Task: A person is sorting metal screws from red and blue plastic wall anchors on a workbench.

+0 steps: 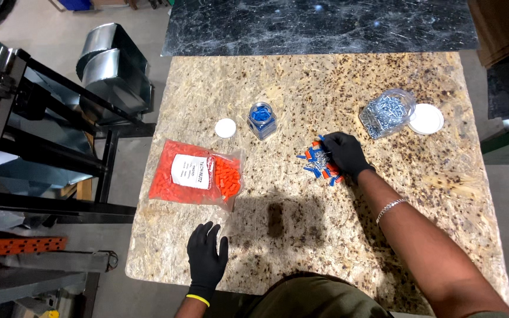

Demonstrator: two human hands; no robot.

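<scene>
So both hands are in black gloves here. The right hand (344,152) is out over the middle of the board (301,235), a bit toward the right edge, fingers curled down onto a small mixed pile (320,162) of blue and orange connectors with some silvery bits in it, screws I think, but they're too small to be sure. Can't tell if the fingers have actually pinched anything or are just resting on top of the pile. There's a thin bracelet (391,207) on that wrist.

The left hand (206,259) lies flat near the front edge, left of centre, fingers spread, palm down on the board, holding nothing.

Other stuff on the board: an orange bag (198,174) of connectors with a white label sits by the left edge, just behind the left hand. Behind the bag is a small white lid (225,128), and just beside that an open jar (262,119) with blue pieces inside. Over near the right edge there's a clear jar (387,113) full of metal screws, tipped on its side, with its own white lid (426,119) touching or nearly touching it on the right.

A dark marble slab (319,26) butts up against the back edge, and a black metal frame (42,147) stands off the left side
</scene>
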